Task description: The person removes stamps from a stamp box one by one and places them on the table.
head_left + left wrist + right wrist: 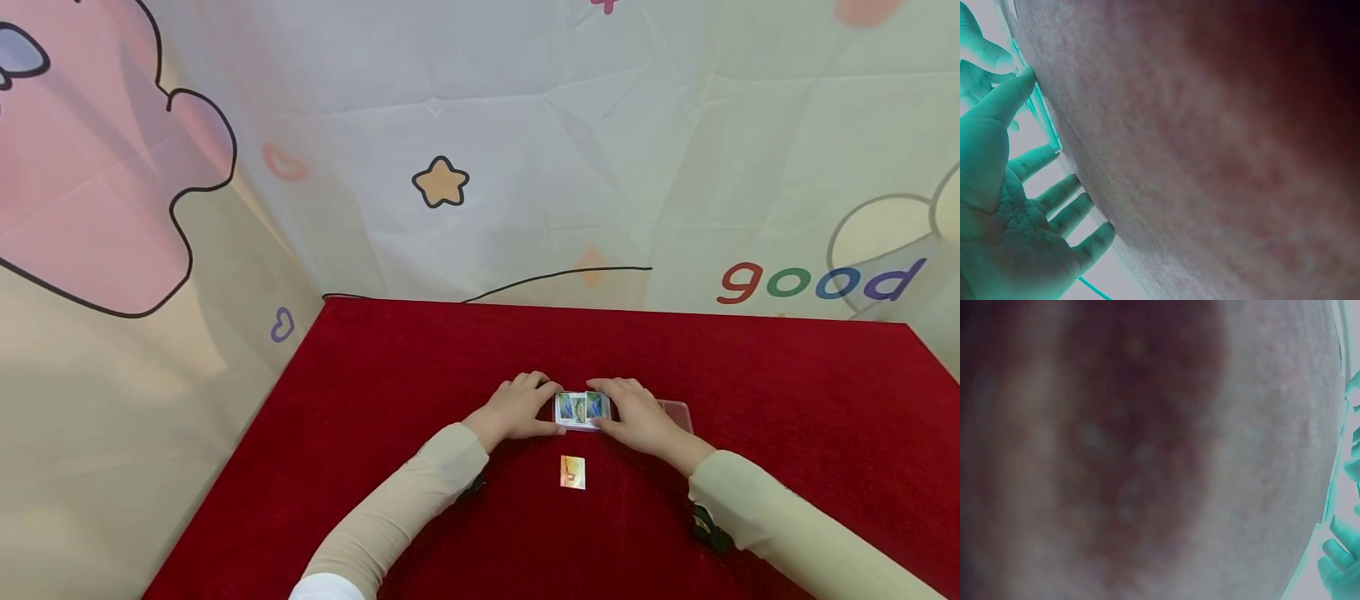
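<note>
A shallow clear plastic box (pixel 577 427) lies on the red cloth, with several small picture cards (pixel 578 407) in it, partly overlapping. My left hand (pixel 522 408) grips the box's left end between thumb and forefinger. The left wrist view has that hand (pixel 1016 206) palm-on, thumb and forefinger tips at the box's edge (pixel 1044 115), other fingers spread on the cloth. My right hand (pixel 641 417) spans the opposite end, thumb at the front beside the rightmost card, forefinger at the back. Its fingers partly hide that end.
A single orange-yellow card (pixel 572 472) lies on the red cloth (pixel 420 358) in front of the box. Past my right hand, a clear plastic piece (pixel 678 414) is partly covered by it. A printed cloth backdrop (pixel 510 183) rises behind the table.
</note>
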Action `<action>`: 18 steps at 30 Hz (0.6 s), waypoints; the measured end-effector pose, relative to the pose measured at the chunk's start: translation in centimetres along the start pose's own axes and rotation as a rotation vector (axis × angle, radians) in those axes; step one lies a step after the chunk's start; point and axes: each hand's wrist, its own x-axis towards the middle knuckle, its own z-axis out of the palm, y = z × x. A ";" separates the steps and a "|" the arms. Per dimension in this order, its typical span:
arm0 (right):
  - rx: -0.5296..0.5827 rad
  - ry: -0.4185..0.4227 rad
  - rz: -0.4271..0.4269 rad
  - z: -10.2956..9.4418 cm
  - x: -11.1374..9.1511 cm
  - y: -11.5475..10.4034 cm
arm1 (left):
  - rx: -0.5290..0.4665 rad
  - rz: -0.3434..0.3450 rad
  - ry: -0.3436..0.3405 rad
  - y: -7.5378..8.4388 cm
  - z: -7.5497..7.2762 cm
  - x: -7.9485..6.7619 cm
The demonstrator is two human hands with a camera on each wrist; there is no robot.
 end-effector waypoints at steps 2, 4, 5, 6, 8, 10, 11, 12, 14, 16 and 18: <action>0.008 0.008 0.001 0.0 0.0 0.0 | 0.001 0.000 0.000 0.0 0.1 0.1; 0.017 0.015 0.000 -0.1 0.1 -0.1 | 0.004 0.001 0.000 -0.1 0.1 0.1; 0.021 0.018 -0.002 -0.1 0.1 -0.1 | 0.004 0.001 -0.001 -0.1 0.1 0.1; 0.023 0.020 -0.001 -0.1 0.1 -0.1 | 0.005 0.001 -0.001 -0.1 0.1 0.2; 0.024 0.032 -0.007 -0.2 0.1 -0.2 | 0.005 0.001 -0.002 -0.1 0.1 0.2; 0.025 0.045 -0.013 -0.2 0.2 -0.2 | 0.002 -0.001 -0.004 -0.1 0.1 0.2; 0.024 0.051 -0.015 -0.2 0.1 -0.2 | 0.002 -0.001 -0.005 -0.1 0.1 0.2; 0.022 0.060 -0.018 -0.2 0.2 -0.2 | 0.001 0.000 -0.005 -0.2 0.2 0.3; 0.017 0.073 -0.024 -0.1 0.2 -0.2 | 0.002 0.000 -0.006 -0.2 0.2 0.2; 0.011 0.084 -0.023 -0.1 0.1 -0.2 | 0.000 0.001 -0.006 -0.2 0.2 0.2; 0.011 0.093 -0.022 0.0 0.1 -0.1 | 0.000 0.002 -0.006 -0.2 0.2 0.2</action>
